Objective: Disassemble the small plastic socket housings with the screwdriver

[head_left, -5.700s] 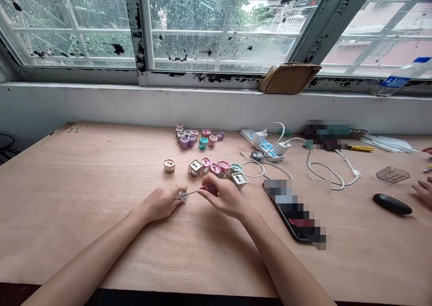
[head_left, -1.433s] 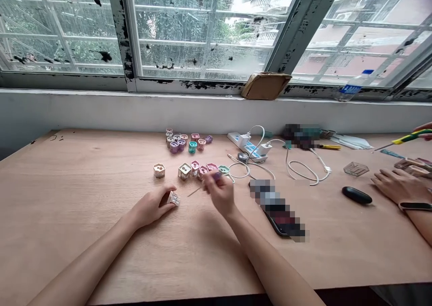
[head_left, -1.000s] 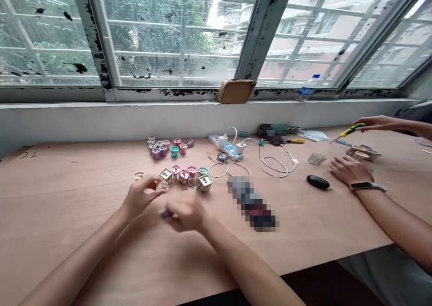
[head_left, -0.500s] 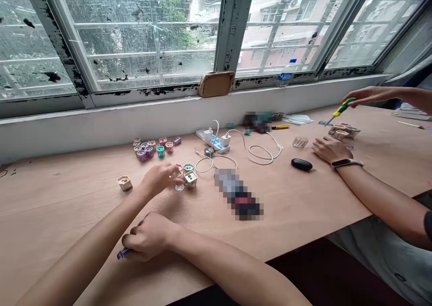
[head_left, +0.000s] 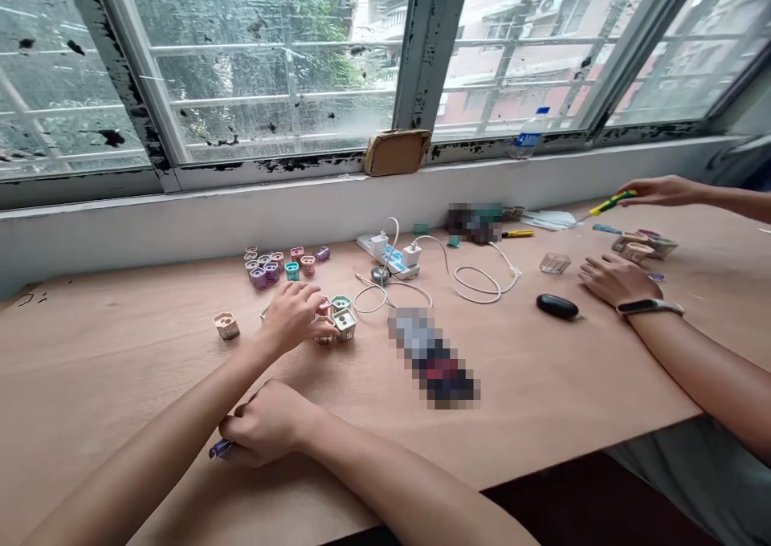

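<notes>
My left hand (head_left: 293,315) reaches forward over a row of small pastel blocks (head_left: 344,322) on the wooden table (head_left: 120,353). Its fingers curl down and pinch a small clear block (head_left: 326,339) at the front of the row. My right hand (head_left: 268,422) rests near the table's front edge. It is closed round a purple-handled screwdriver (head_left: 220,449), of which only the handle's end shows. A single beige block (head_left: 226,325) stands left of the row. A cluster of more coloured blocks (head_left: 280,263) lies further back.
A power strip (head_left: 389,253) with white cables (head_left: 475,279), a dark phone (head_left: 434,359), a black oval object (head_left: 557,306) and a clear tray (head_left: 554,263) lie to the right. Another person's hand (head_left: 614,277) rests there; their other hand (head_left: 656,189) holds a yellow-green screwdriver (head_left: 609,203).
My right hand pulled the screwdriver away from the small block and back to the table's front edge. My left hand carried the block forward to the row. The view swung right.
</notes>
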Demonstrator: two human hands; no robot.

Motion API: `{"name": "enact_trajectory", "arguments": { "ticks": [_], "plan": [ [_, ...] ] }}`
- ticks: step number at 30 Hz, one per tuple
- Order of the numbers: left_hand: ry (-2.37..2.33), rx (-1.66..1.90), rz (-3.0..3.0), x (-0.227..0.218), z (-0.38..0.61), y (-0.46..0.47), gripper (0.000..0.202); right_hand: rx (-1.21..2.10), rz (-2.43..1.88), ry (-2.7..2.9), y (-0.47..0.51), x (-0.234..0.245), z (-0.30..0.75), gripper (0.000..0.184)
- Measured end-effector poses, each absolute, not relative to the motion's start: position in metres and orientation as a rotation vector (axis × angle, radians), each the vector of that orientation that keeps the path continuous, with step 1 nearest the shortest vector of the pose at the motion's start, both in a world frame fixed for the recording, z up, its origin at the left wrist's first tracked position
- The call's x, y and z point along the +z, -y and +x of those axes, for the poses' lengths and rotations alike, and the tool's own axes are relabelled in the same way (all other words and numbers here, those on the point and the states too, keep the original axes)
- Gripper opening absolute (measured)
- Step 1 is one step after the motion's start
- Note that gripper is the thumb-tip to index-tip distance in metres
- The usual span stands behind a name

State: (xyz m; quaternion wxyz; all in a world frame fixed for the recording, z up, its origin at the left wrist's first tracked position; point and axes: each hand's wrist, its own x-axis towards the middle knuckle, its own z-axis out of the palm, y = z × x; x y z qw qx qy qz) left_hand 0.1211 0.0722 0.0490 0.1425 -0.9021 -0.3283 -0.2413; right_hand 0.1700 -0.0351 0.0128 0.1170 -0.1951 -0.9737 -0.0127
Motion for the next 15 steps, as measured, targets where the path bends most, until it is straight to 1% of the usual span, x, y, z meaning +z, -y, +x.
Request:
{"name": "enact_trajectory", "arguments": {
  "ticks": [3,5,7,9,10,11,14,15],
  "plan": [
    [1.063,-0.912,-2.478,0.058,0.080,-0.077,0.036,0.034,-0.694,2.871,0.034,0.013,0.175,0.032],
    [1.219,-1.027,-2.396,0.054,0.043,-0.078,0.035,0.076,-0.753,2.873,0.032,0.013,0.177,0.026],
    [1.412,-1.102,-2.365,0.043,0.008,-0.076,0.046,0.105,-0.806,2.848,0.029,0.011,0.177,0.019],
    [1.618,-1.178,-2.415,0.027,-0.018,-0.072,0.058,0.103,-0.868,2.811,0.027,0.004,0.174,0.017],
    [1.719,-1.224,-2.444,0.019,-0.027,-0.070,0.059,0.104,-0.904,2.778,0.026,-0.002,0.172,0.015],
    [1.798,-1.260,-2.498,0.013,-0.032,-0.067,0.058,0.094,-0.936,2.736,0.024,-0.010,0.171,0.013],
    [1.946,-1.384,-2.625,0.002,-0.033,-0.059,0.036,0.007,-0.984,2.615,0.011,-0.040,0.170,0.004],
    [1.952,-1.452,-2.619,0.001,-0.030,-0.056,0.033,-0.036,-1.001,2.561,0.005,-0.051,0.172,0.005]
  ]
}}
